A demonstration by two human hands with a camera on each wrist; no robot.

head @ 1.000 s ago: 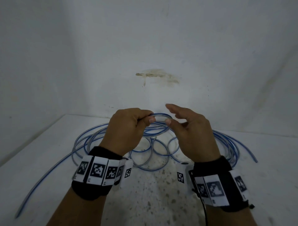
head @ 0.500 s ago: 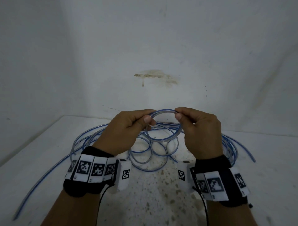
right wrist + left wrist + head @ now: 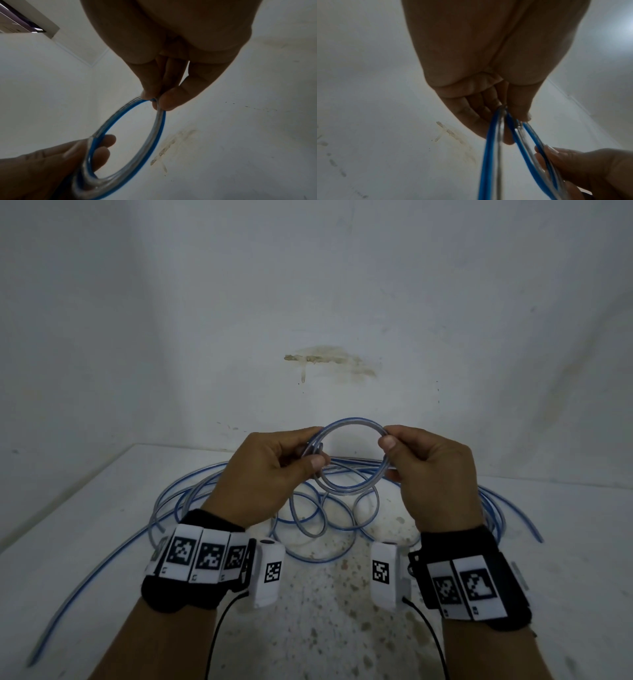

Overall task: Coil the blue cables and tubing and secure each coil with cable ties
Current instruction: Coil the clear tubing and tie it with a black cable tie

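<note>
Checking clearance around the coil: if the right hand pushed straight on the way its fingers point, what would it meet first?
Likely the left hand: the right hand points leftward across the tubing loop both hands pinch, with only the open ring between them. Depth is hard to judge; it might pass slightly behind.

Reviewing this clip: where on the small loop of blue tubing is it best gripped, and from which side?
Grip the small loop at its opposite sides, coming in from left and right, as the left hand and right hand pinch it now. It stands upright and springy; holding where turns overlap likely stops it uncoiling.
</note>
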